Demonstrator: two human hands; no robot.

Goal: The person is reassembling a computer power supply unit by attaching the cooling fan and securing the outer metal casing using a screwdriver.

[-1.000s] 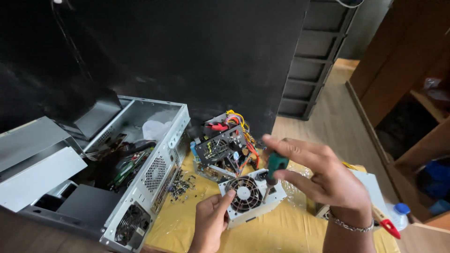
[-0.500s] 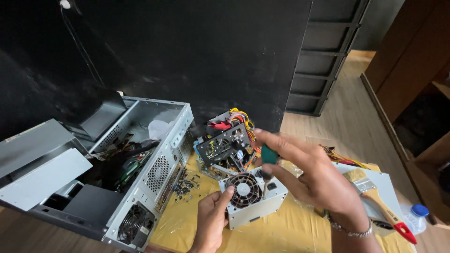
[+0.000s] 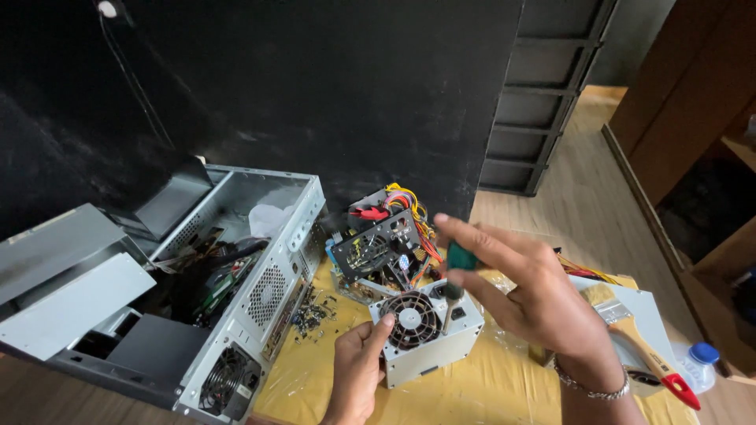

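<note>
An open grey computer case (image 3: 236,267) lies on its side at the left of the counter (image 3: 47,393), its cables and boards showing inside and a round vent at its near corner. A yellow plastic sheet (image 3: 488,386) covers the counter beside it. On that sheet stands a grey power supply box (image 3: 429,346), boxy and metal, its top face carrying a round fan behind a wire grille. Just behind it sits an opened power supply (image 3: 378,252) with red, yellow and orange wires. A paintbrush (image 3: 630,346) with a red-tipped wooden handle lies at the right. The right hand (image 3: 535,303) has its grip clamped on a green-handled screwdriver (image 3: 455,275), shaft pointing down onto the box top beside the fan. The left hand (image 3: 358,370) steadies the box's near left edge, its grip pressed against the metal, thumb by the fan. Small screws (image 3: 311,315) lie scattered between case and box.
</note>
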